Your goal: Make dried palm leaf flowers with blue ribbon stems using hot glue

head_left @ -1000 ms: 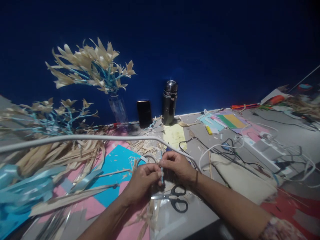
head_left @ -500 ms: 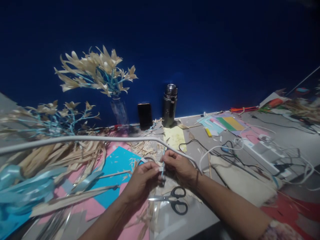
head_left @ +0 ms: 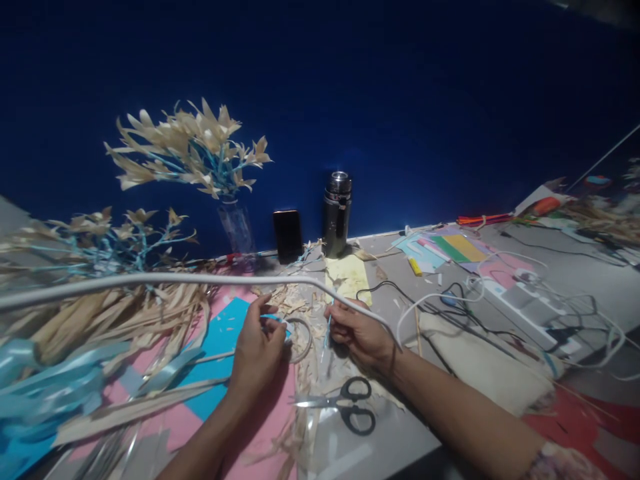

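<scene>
My left hand (head_left: 260,343) is beside a roll of tape (head_left: 306,343), its fingers bent and apart. The thumb is close to the roll's near-left rim; whether it touches is unclear. My right hand (head_left: 357,330) pinches a thin light-blue stem (head_left: 328,328), which points down toward the table. Below the hands lie scissors (head_left: 350,405) with black handles, their blades pointing left. Dry husk scraps (head_left: 303,293) are scattered around the roll, and blue paper (head_left: 215,353) lies under and left of my left hand.
A white cable (head_left: 200,280) crosses above both hands. Behind stand a thermos (head_left: 337,217), a phone (head_left: 288,237) and a vase (head_left: 237,230) of husk flowers. Light-blue ribbon (head_left: 55,380) and husks (head_left: 100,313) lie left. A power strip (head_left: 530,313) and pale pouch (head_left: 480,363) are right.
My left hand has moved left, away from the stem and my right hand, and its fingers have spread. More of the tape roll shows. My right hand stays on the stem.
</scene>
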Demonstrator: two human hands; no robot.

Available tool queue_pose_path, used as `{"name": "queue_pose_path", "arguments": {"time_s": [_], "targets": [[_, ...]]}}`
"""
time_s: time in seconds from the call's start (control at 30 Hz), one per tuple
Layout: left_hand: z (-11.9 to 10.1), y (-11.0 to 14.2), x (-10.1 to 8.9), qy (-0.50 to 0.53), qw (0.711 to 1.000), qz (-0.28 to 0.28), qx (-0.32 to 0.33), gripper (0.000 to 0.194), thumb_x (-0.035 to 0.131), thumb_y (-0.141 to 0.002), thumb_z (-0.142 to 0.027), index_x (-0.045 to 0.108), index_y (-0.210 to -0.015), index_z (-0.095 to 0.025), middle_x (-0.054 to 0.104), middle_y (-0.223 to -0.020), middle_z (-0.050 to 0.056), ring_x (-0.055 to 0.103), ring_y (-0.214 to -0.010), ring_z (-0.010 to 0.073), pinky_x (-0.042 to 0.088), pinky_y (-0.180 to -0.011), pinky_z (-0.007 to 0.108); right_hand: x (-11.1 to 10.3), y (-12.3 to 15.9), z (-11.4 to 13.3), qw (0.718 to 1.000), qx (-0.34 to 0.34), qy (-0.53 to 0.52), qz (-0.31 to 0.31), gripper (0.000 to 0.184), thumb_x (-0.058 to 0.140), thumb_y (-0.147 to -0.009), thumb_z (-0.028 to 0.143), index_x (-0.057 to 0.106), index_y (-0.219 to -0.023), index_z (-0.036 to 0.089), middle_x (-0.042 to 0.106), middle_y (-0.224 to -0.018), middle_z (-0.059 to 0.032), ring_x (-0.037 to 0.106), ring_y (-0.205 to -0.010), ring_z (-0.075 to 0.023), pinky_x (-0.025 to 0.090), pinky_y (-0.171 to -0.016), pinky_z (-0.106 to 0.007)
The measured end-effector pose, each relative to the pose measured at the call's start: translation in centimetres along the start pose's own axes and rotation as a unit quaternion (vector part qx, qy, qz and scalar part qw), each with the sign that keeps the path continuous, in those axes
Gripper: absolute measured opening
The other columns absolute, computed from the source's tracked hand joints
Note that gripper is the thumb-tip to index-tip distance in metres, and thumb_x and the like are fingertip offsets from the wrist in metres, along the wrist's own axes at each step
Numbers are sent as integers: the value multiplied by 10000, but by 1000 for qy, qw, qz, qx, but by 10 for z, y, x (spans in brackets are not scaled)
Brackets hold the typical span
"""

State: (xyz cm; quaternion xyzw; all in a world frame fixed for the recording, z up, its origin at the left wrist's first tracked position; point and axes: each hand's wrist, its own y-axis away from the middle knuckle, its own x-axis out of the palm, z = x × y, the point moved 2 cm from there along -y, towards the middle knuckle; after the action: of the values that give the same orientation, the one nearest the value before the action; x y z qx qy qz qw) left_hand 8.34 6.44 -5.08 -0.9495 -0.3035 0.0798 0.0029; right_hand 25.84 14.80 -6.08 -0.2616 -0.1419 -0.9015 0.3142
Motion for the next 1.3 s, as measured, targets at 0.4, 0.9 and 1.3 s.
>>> {"name": "queue_pose_path", "arguments": {"time_s": [0.4, 0.9, 1.3], "targets": [[3, 41, 40, 282, 910, 208, -222, 254, 822, -758, -351, 680, -773, -141, 627, -710, 16, 537, -576, 92, 403, -555, 208, 1, 6, -7, 994, -19, 105, -32, 420, 855, -693, 529, 642, -738, 170, 400, -509, 89, 296, -478, -69, 207, -459, -216], [9, 42, 42, 265, 903, 243, -237, 413, 777, -773, -495, 723, -923, -114, 724, -692, 85, 586, -496, 136, 448, -501, 247, -1, 5, -5, 989, -42, 102, -102, 336, 852, -697, 441, 652, -667, 173, 440, -502, 71, 352, -482, -83, 272, -472, -226], [8, 39, 37, 277, 920, 184, -209, 356, 806, -773, -446, 607, -691, -163, 534, -526, -33, 427, -446, 73, 309, -453, 198, 4, 6, 6, 983, -71, 129, -109, 347, 821, -682, 425, 597, -591, 176, 428, -494, 65, 316, -501, -79, 208, -491, -234]]}}
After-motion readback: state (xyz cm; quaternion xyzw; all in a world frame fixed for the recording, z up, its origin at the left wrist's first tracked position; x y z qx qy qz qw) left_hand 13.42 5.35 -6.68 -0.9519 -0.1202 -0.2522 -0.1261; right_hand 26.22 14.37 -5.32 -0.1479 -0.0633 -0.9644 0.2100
